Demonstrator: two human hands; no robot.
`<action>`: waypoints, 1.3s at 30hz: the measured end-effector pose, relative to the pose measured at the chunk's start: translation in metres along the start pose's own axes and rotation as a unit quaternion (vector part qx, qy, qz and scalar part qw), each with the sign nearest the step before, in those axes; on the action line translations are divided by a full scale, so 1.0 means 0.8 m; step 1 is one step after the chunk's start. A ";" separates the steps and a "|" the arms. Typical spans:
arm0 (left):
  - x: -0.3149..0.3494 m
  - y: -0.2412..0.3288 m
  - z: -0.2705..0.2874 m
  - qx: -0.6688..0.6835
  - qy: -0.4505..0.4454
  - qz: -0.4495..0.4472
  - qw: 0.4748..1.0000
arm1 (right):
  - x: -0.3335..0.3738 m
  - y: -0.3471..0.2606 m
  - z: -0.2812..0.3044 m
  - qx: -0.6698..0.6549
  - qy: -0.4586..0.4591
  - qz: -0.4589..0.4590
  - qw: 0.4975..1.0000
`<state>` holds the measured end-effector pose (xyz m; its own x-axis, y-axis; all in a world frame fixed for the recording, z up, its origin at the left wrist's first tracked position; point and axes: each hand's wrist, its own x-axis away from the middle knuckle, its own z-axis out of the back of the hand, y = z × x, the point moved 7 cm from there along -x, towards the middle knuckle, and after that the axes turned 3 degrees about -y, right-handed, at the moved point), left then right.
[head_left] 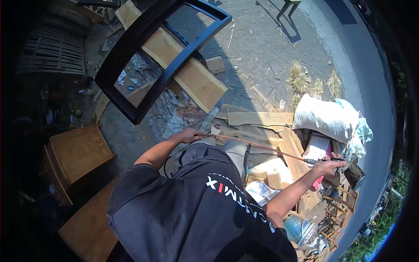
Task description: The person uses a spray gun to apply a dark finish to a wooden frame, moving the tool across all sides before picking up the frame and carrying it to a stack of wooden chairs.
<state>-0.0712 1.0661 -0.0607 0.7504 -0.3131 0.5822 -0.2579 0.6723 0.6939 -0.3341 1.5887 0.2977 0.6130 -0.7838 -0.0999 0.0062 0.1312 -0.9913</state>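
A thin reddish-brown hose [262,145] stretches across in front of my body. My left hand [188,136] is closed around its left end part, close to my waist. Out to the right, my right hand [326,167] grips what looks like a spray gun, mostly hidden by my fingers, at the hose's dark fitting [310,161]. A glossy black wooden frame [163,81] with two openings rests tilted over a pale wooden plank [203,85], ahead of me and apart from both hands.
A stuffed white sack [325,115] lies beside scrap boards [262,118] on the right. Brown wooden furniture [80,153] stands at the left. Crumpled cloth [174,109] covers ground below the frame. A wooden chair [342,203] stands near the road [371,87] edge.
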 end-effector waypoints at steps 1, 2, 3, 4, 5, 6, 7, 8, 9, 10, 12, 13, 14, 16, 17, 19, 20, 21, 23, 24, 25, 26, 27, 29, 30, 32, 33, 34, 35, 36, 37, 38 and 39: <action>0.005 0.003 -0.005 0.026 0.026 -0.007 0.999 | -0.020 0.009 -0.012 0.006 -0.025 0.004 1.000; 0.010 0.002 -0.007 0.046 0.057 -0.011 0.997 | -0.028 0.009 -0.037 0.007 -0.051 0.004 0.999; 0.011 0.012 -0.007 0.067 0.085 -0.019 0.994 | -0.041 0.015 -0.059 0.015 -0.114 -0.006 0.993; 0.011 0.009 -0.009 0.115 0.103 0.040 0.987 | -0.049 0.020 -0.089 0.011 -0.175 0.021 0.984; 0.010 0.017 -0.006 0.162 0.114 0.092 0.976 | -0.055 0.027 -0.120 -0.007 -0.224 0.011 0.975; 0.008 0.024 -0.008 0.210 0.127 0.143 0.959 | -0.059 0.032 -0.154 -0.026 -0.273 0.003 0.962; 0.015 0.035 -0.005 0.229 0.183 0.158 0.943 | -0.055 0.038 -0.194 -0.044 -0.341 0.007 0.939; 0.027 0.042 -0.006 0.246 0.243 0.174 0.922 | -0.050 0.041 -0.238 -0.063 -0.414 0.012 0.908; 0.031 0.058 -0.006 0.266 0.299 0.189 0.897 | -0.049 0.052 -0.278 -0.070 -0.472 0.019 0.878; 0.029 0.070 -0.005 0.264 0.327 0.215 0.882 | -0.045 0.062 -0.317 -0.078 -0.532 0.025 0.843; 0.049 0.101 -0.005 0.263 0.390 0.289 0.834 | -0.012 0.073 -0.390 -0.103 -0.585 -0.019 0.804; 0.065 0.114 -0.021 0.207 0.463 0.295 0.809 | 0.024 0.055 -0.421 -0.071 -0.651 -0.025 0.755; 0.072 0.129 -0.036 0.230 0.482 0.317 0.783 | 0.056 0.031 -0.446 -0.049 -0.690 0.020 0.722; 0.085 0.166 -0.050 0.272 0.520 0.349 0.731 | 0.117 -0.001 -0.494 -0.039 -0.770 0.063 0.634; 0.096 0.193 -0.048 0.259 0.570 0.352 0.696 | 0.147 -0.001 -0.518 -0.051 -0.807 0.062 0.584; 0.114 0.223 -0.085 0.260 0.610 0.389 0.639 | 0.216 -0.007 -0.551 -0.066 -0.869 0.058 0.488; 0.121 0.237 -0.103 0.259 0.627 0.407 0.611 | 0.256 -0.010 -0.561 -0.071 -0.892 0.055 0.443; 0.123 0.259 -0.102 0.263 0.652 0.408 0.583 | 0.289 -0.004 -0.572 -0.045 -0.911 0.044 0.407; 0.127 0.289 -0.115 0.259 0.684 0.426 0.533 | 0.366 -0.006 -0.573 0.001 -0.940 0.042 0.340; 0.130 0.299 -0.124 0.257 0.698 0.433 0.510 | 0.406 -0.012 -0.567 0.023 -0.949 0.057 0.310; 0.132 0.306 -0.134 0.247 0.698 0.447 0.502 | 0.445 -0.010 -0.566 -0.008 -0.955 0.093 0.281; 0.137 0.310 -0.139 0.241 0.711 0.451 0.483 | 0.484 -0.007 -0.566 -0.039 -0.958 0.130 0.254; 0.139 0.315 -0.145 0.236 0.723 0.455 0.462 | 0.520 -0.003 -0.565 0.000 -0.964 0.126 0.235; 0.146 0.327 -0.162 0.233 0.740 0.470 0.422 | 0.580 0.012 -0.552 0.074 -0.971 0.131 0.188; 0.152 0.329 -0.167 0.251 0.738 0.480 0.402 | 0.613 0.015 -0.549 0.100 -0.971 0.143 0.163; 0.165 0.340 -0.176 0.284 0.733 0.500 0.364 | 0.667 0.016 -0.538 0.111 -0.971 0.161 0.133; 0.173 0.350 -0.167 0.273 0.743 0.499 0.355 | 0.692 0.012 -0.529 0.095 -0.973 0.167 0.129; 0.178 0.357 -0.164 0.262 0.741 0.508 0.353 | 0.715 0.009 -0.525 0.080 -0.974 0.172 0.125; 0.182 0.365 -0.161 0.250 0.738 0.517 0.353 | 0.742 0.025 -0.527 0.079 -0.974 0.178 0.114; 0.183 0.370 -0.158 0.240 0.737 0.525 0.352 | 0.770 0.041 -0.530 0.078 -0.974 0.184 0.104; 0.181 0.377 -0.150 0.240 0.744 0.523 0.340 | 0.795 0.057 -0.532 0.077 -0.974 0.191 0.093; 0.181 0.381 -0.142 0.237 0.746 0.527 0.331 | 0.810 0.061 -0.532 0.078 -0.974 0.197 0.085; 0.180 0.384 -0.133 0.235 0.749 0.529 0.322 | 0.822 0.060 -0.535 0.068 -0.978 0.184 0.076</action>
<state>0.0224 1.2990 0.1913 -0.5486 0.8360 -0.0159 -0.6515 -0.4155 0.6348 -0.2685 0.8198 0.1481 -0.4636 0.8591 0.2169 -0.3688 0.0354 -0.9288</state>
